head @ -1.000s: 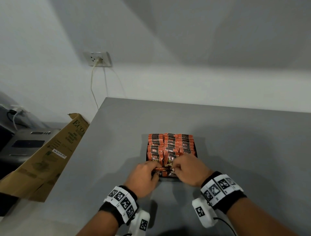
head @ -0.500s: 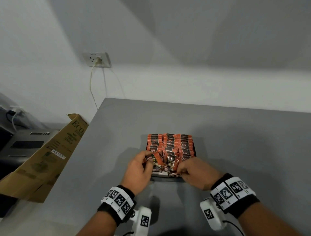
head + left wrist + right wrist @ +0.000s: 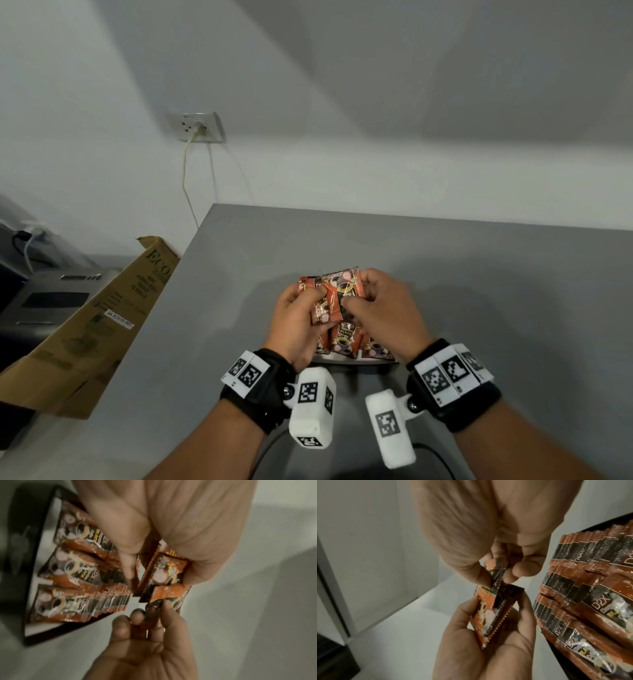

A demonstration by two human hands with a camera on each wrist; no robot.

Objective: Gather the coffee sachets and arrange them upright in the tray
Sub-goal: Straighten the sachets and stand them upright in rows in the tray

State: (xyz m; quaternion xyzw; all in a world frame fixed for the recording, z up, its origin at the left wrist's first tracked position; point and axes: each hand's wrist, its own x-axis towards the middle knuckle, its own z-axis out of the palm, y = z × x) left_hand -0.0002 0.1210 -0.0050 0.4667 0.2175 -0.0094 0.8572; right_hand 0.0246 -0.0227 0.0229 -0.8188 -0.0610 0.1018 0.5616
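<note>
Orange-and-black coffee sachets (image 3: 344, 341) stand in rows in a black-rimmed tray (image 3: 342, 359) on the grey table; my hands hide the far rows. Above the tray, my left hand (image 3: 313, 303) grips a small bunch of sachets (image 3: 323, 310). My right hand (image 3: 352, 298) pinches one sachet (image 3: 346, 287) at the bunch's top edge. In the left wrist view, the left hand (image 3: 154, 563) grips the bunch (image 3: 164, 572), the right hand (image 3: 152, 609) pinches below, and rows (image 3: 82, 574) fill the tray (image 3: 42, 634). The right wrist view shows the right hand (image 3: 500, 573) pinching and the left hand (image 3: 489, 616) gripping.
The grey table (image 3: 479, 291) runs back to a white wall. A wall socket (image 3: 197, 126) with a hanging cord is behind. Left of the table, a cardboard box (image 3: 102, 318) leans against the table edge beside a grey machine (image 3: 51, 301).
Both hands have risen from the tray's near edge with sachets in them. They now hold them above the tray, covering the far rows.
</note>
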